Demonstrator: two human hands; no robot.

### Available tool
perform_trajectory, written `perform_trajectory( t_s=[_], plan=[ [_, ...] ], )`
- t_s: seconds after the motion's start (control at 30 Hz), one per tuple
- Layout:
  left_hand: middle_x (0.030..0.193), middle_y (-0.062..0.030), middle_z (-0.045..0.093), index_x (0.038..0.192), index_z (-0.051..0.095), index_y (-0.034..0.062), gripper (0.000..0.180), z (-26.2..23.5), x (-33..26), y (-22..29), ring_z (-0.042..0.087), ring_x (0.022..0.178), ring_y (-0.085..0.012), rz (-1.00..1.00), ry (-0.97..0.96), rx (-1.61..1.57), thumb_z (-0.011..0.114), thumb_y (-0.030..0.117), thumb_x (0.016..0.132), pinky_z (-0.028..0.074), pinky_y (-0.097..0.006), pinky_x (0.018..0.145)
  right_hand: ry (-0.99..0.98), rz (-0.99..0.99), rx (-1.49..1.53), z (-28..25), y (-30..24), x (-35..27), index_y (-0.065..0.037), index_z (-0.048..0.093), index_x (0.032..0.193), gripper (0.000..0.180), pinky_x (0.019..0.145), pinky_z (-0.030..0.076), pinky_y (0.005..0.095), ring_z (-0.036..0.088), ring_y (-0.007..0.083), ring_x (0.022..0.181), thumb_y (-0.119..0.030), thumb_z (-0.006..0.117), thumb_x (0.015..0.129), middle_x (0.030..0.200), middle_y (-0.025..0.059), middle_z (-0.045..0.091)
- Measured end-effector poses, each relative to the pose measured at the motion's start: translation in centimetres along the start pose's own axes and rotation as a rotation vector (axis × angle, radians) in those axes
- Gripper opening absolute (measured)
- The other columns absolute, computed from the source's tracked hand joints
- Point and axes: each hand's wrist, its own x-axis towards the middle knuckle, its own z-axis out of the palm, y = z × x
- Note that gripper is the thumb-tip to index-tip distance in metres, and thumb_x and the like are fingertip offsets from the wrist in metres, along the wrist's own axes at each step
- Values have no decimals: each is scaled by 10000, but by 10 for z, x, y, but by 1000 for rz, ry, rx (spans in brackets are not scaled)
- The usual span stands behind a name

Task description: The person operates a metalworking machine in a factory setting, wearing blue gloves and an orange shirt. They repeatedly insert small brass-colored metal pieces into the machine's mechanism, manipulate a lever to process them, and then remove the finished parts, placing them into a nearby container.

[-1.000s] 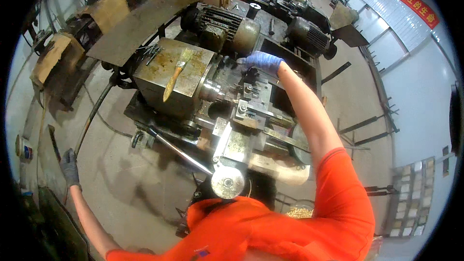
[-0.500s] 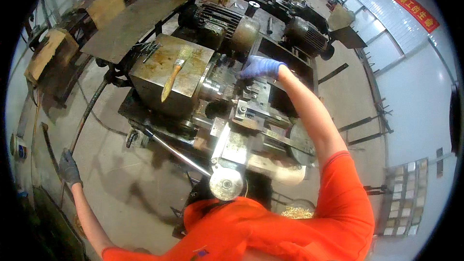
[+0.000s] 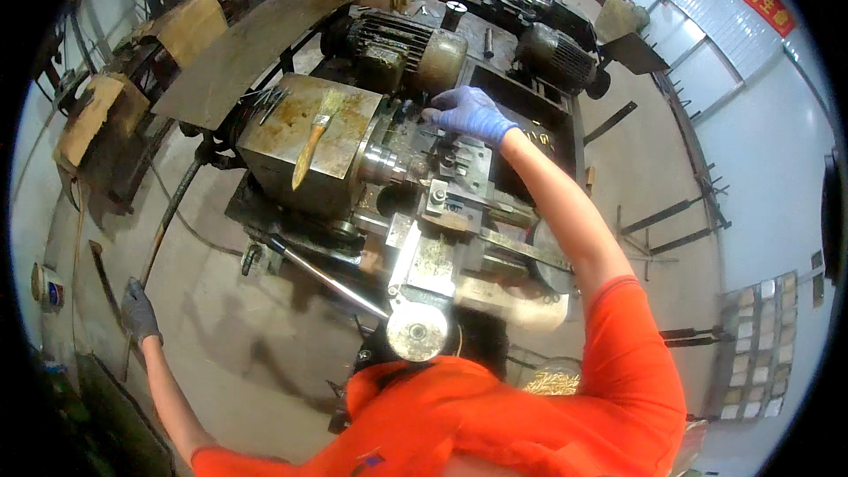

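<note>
My left hand [image 3: 141,311], in a dark grey glove, is closed around a long dark rod [image 3: 170,225] that slants up to the left end of a lathe-like machine. My right hand [image 3: 474,115], in a blue-purple glove, hangs over the machine's far side with its fingers bent together. What its fingertips hold, if anything, I cannot make out. Just below it sits the metal tool holder [image 3: 459,162], and to its left the shiny round chuck [image 3: 380,163]. A brush [image 3: 311,146] with a wooden handle lies on the oily headstock cover [image 3: 276,128].
Nearest me is a round metal handwheel [image 3: 417,330], with a long lever [image 3: 327,278] slanting to its left. Behind stand two motors [image 3: 402,49]. A sheet-metal plate [image 3: 238,57] juts out at the upper left. Small brass-coloured pieces [image 3: 552,382] fill a container at lower right.
My right hand has risen slightly and shifted toward the far side, its fingertips moving up from the tool holder area. My left hand stays on the rod. The view has tilted a little.
</note>
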Motion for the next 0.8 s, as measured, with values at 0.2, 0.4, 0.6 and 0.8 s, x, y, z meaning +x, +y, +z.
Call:
perform_trajectory(
  t_s=[0.2, 0.4, 0.6, 0.8],
  plan=[
    [1056, -201, 601, 1039, 616, 16, 500, 3, 21, -16, 556, 980, -358, 41, 35, -138, 378, 431, 897, 419, -408, 836, 177, -462, -232, 36, -22, -47, -66, 702, 737, 394, 837, 441, 374, 546, 312, 957, -453, 644, 685, 922, 148, 626],
    [827, -170, 626, 860, 603, -4, 488, 1, 0, -12, 545, 749, -339, 155, 18, 7, 407, 442, 894, 411, -407, 711, 20, -411, -276, 75, -43, -56, -43, 670, 706, 457, 746, 473, 409, 595, 367, 714, -494, 607, 668, 708, 194, 615],
    [806, -191, 623, 849, 617, 35, 480, -40, -90, 48, 587, 755, -374, -101, -1, -45, 379, 450, 893, 429, -460, 672, 123, -468, -257, 83, -48, -58, -21, 645, 709, 433, 695, 477, 418, 588, 367, 698, -452, 618, 688, 690, 212, 603],
    [734, -151, 630, 847, 654, 107, 464, -36, -164, 90, 597, 666, -347, -86, 63, -23, 386, 485, 890, 445, -441, 591, 87, -440, -333, 76, -45, -66, -8, 635, 637, 437, 651, 466, 419, 575, 362, 661, -440, 618, 702, 634, 211, 583]
  ],
)
